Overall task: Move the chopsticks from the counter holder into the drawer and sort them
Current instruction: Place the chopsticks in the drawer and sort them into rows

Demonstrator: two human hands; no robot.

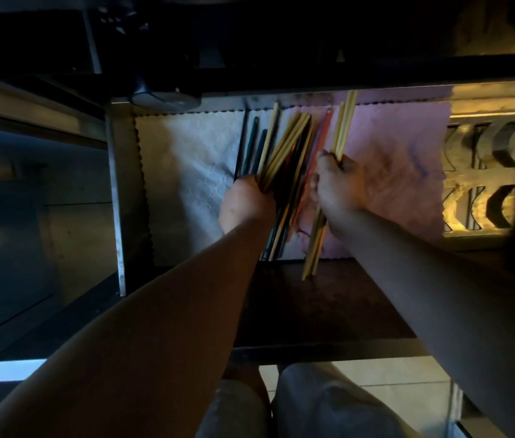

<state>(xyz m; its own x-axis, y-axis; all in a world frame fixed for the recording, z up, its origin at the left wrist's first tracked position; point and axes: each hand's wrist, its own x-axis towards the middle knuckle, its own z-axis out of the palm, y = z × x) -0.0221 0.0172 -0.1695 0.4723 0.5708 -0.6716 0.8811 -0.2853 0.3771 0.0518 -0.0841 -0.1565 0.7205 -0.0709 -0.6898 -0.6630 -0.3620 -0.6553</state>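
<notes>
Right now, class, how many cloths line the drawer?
2. A white cloth lies on the left of the drawer; a pink cloth on the right. The chopsticks, left hand and right hand cover the middle, so a third could be hidden.

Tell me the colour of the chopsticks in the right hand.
The chopsticks are pale yellow; head view shows them best.

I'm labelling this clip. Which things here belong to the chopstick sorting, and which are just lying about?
Job: left hand gripping mixed chopstick bundle; right hand gripping pale chopsticks; dark chopsticks lying in the drawer.
Lying about: white liner cloth; pink liner cloth; patterned grille at right.
</notes>
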